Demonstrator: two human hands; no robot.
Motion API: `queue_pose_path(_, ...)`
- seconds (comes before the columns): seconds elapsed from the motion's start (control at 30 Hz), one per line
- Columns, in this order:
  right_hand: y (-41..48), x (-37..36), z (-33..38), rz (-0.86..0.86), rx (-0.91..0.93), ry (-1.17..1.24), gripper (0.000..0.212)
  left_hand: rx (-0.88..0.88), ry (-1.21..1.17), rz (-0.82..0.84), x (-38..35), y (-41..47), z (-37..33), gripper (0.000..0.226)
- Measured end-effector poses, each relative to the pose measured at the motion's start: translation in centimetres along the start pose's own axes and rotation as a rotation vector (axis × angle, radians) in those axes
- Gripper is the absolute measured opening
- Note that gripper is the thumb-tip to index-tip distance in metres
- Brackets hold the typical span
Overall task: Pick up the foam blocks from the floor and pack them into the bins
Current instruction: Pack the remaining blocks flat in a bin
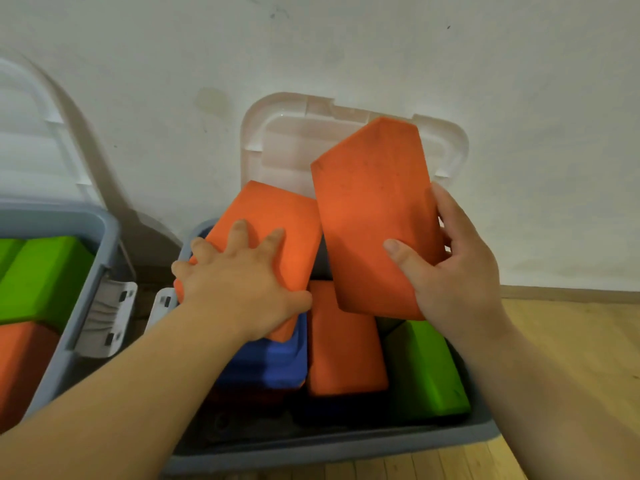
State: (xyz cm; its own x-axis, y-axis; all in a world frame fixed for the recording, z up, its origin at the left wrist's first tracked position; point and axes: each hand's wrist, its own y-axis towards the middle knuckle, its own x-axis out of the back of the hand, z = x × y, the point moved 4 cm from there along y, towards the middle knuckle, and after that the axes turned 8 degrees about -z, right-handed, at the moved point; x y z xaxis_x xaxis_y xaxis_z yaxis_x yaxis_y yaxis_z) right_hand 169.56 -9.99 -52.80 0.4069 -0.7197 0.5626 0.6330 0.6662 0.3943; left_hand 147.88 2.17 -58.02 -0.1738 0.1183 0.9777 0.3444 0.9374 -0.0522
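My left hand (239, 282) grips an orange foam block (273, 220) over the left part of the grey bin (346, 448), thumb tucked under its near edge. My right hand (450, 271) holds a second, larger-looking orange foam block (374, 209) tilted above the bin's middle, thumb on its face. Inside the bin lie an orange block (343, 348), a blue block (273, 362) and a green block (422, 372).
The bin's clear lid (287, 133) leans open against the white wall. A second grey bin (79, 278) at the left holds green blocks (45, 275) and an orange block (20, 365). Wooden floor (571, 358) lies to the right.
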Motion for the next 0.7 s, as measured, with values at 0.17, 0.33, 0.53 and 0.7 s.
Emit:
queue_pose_path(0.17,-0.4,-0.9,0.6,0.039,0.031,-0.008,0.082,0.054,0.044,-0.008,0.4,0.0,1.3,0.107)
queue_pose_path(0.33,-0.4,-1.5,1.3,0.034,0.07,0.032,0.081,0.008,-0.012,0.037,0.6,-0.5,1.5,0.111)
queue_pose_path(0.53,0.3,-0.3,2.5,-0.083,-0.033,0.361,0.066,-0.168,-0.636,-0.124,3.6,-1.2,-0.7,0.104)
queue_pose_path(0.7,0.7,-3.3,2.5,-0.001,-0.288,0.68,0.055,-0.245,-0.724,-0.225,5.4,-2.1,-1.7,0.089)
